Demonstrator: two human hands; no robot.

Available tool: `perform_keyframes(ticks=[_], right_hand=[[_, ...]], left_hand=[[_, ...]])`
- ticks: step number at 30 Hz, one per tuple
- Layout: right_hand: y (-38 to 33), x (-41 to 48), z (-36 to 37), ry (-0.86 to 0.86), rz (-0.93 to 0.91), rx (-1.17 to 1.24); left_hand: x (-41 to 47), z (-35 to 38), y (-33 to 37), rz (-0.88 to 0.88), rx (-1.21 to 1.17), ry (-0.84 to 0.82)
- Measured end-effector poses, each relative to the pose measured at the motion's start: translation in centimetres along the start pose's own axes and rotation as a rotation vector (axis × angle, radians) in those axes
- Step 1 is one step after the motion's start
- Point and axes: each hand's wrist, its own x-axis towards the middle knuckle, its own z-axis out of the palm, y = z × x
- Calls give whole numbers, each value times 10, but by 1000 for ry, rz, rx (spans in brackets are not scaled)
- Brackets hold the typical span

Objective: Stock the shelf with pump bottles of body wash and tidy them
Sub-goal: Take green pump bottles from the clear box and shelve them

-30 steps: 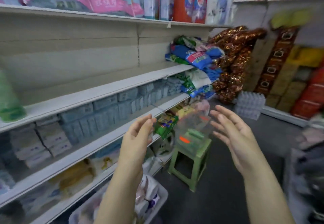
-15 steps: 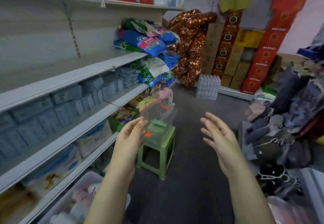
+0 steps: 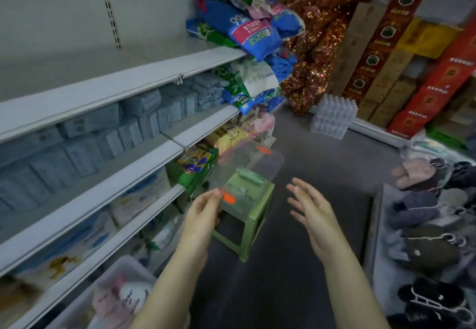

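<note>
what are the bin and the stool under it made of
Bin: looks like clear, glossy plastic; the stool top shows through its walls. Stool: probably moulded plastic, pale green and matte, with legs and top seemingly of one piece.

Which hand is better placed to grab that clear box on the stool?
Left, probably: the left hand is at the orange clip of the clear plastic box on the green plastic stool; the right hand hovers open, apart.
</note>
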Motion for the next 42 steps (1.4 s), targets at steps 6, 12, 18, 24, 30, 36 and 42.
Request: perform_keyframes(ticks=[6, 12, 18, 24, 30, 36, 42], right_hand=[[23, 88, 14, -29, 57, -77], [72, 216, 18, -129, 163, -197], [112, 352, 10, -268, 343, -289], [145, 434, 25, -432, 401, -393], [212, 485, 64, -577, 497, -563], [289, 520, 95, -617, 576, -785], [333, 548, 101, -623, 558, -850]], left_hand=[[68, 24, -18, -87, 33, 40], [151, 71, -57, -154, 43, 120], [239, 125, -90, -332, 43, 322], [305, 146, -123, -382, 113, 480], [360, 152, -175, -414, 35, 710], [399, 148, -263, -504, -44, 957], [411, 157, -269, -599, -87, 1020]])
